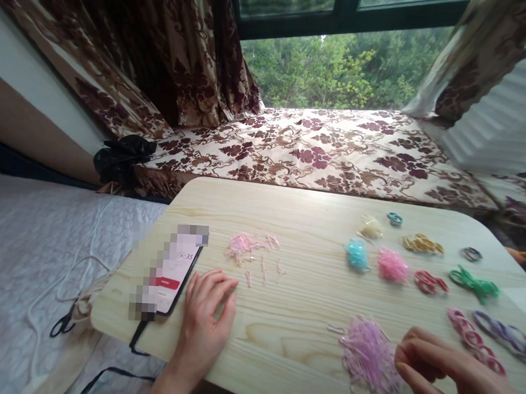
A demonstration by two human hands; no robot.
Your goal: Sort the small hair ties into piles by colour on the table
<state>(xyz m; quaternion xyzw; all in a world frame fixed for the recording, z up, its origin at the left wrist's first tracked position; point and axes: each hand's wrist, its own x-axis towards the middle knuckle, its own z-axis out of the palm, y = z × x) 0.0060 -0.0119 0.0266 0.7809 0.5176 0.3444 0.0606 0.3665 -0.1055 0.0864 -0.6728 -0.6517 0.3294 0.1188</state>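
Note:
My left hand [206, 320] lies flat on the light wooden table [297, 222], fingers spread, just right of a phone [171, 274] with a lit screen. My right hand [452, 374] rests at the table's lower right, fingers curled loosely, touching the edge of a big pile of thin pink rubber bands [369, 355]. I cannot make out anything held in it. A smaller scatter of pale pink bands [247, 246] lies beyond my left hand.
Sorted heaps of small hair ties sit on the right: blue [357, 253], pink [392, 265], yellow [421, 243], red [428, 282], green [474, 283], purple [507, 334]. A cable hangs off the phone. Scissors [65, 323] lie on the bed at left. A patterned window seat lies behind.

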